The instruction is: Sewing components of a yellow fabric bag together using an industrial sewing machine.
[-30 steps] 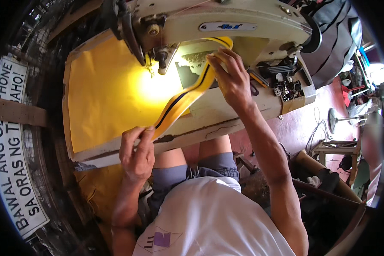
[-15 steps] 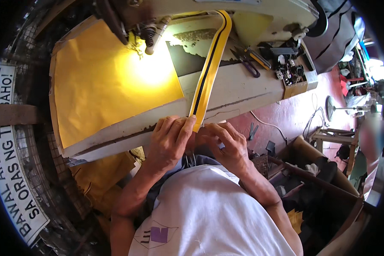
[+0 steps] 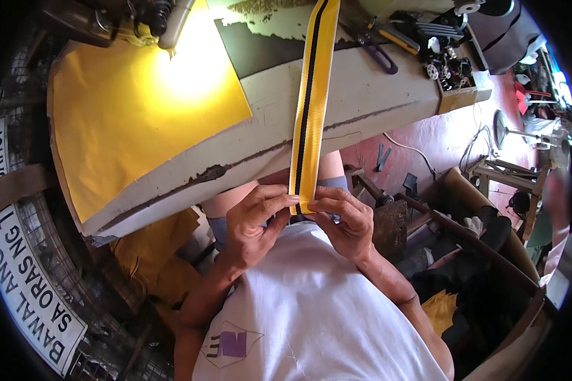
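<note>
A long yellow strap (image 3: 311, 127) with a black lengthwise stripe and pale edges runs from the top of the view, over the table edge, toward my body. Its near end is pinched from both sides in front of my shirt. My left hand (image 3: 251, 222) grips the left corner between thumb and fingers. On the opposite corner, the thumb and fingers of my right hand (image 3: 344, 219) press together. To the left, a large yellow sheet (image 3: 133, 120) lies on the sewing table (image 3: 267, 120), partly lit by a bright lamp.
Sewing machine parts (image 3: 152, 19) overhang the sheet. Dark-handled scissors (image 3: 380, 58) and a yellow cutter knife (image 3: 397, 38) lie right of the strap, beside a box (image 3: 457, 100) of small metal parts. Yellow material (image 3: 152, 254) hangs below the table. A fan (image 3: 502, 130) stands farther right.
The strap's near end has come closer to my body. My right hand, apart from it or barely beside it earlier, now pinches its right corner. The whole view has shifted.
</note>
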`<state>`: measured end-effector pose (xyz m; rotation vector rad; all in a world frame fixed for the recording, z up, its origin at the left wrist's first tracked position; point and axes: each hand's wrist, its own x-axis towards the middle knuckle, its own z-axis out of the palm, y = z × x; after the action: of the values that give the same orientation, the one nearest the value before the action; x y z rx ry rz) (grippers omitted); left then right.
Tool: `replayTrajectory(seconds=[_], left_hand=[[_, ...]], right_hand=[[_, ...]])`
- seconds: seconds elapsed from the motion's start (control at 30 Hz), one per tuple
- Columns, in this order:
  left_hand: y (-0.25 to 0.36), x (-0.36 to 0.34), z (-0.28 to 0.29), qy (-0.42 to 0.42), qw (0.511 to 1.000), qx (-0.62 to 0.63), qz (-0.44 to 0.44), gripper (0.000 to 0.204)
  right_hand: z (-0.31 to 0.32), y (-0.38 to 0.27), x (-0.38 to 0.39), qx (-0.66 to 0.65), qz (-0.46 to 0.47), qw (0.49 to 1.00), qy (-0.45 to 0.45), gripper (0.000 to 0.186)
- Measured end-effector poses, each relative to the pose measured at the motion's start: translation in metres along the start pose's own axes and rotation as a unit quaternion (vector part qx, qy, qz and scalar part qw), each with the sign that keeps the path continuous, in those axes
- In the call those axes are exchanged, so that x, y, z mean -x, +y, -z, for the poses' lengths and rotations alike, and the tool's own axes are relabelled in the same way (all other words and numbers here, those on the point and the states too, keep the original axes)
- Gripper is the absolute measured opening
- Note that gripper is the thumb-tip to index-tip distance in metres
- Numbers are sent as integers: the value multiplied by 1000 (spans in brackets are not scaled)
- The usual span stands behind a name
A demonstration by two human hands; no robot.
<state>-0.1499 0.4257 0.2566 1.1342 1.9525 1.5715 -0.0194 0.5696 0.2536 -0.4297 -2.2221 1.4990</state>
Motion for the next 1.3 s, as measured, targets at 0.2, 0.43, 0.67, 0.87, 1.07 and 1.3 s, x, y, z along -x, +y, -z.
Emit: replayTrajectory(seconds=[0.2, 0.43, 0.67, 0.87, 1.07, 1.3], left_hand=[[-4, 11, -2, -18, 999, 40, 22, 36], [-4, 16, -3, -9, 999, 33, -18, 40], [-5, 27, -1, -13, 997, 49, -55, 41], [0, 27, -5, 11, 988, 137, -64, 49], [6, 22, 0, -12, 995, 58, -85, 47], [4, 25, 5, -36, 996, 26, -75, 44]], right_hand=[[-3, 8, 12, -15, -11, 1000, -3, 29], [-2, 10, 16, -6, 22, 1000, -19, 27], [0, 1, 18, -8, 44, 998, -47, 30], [1, 0, 18, -63, 65, 995, -42, 33], [-1, -2, 14, -39, 79, 995, -38, 32], [1, -9, 14, 8, 33, 998, -49, 24]])
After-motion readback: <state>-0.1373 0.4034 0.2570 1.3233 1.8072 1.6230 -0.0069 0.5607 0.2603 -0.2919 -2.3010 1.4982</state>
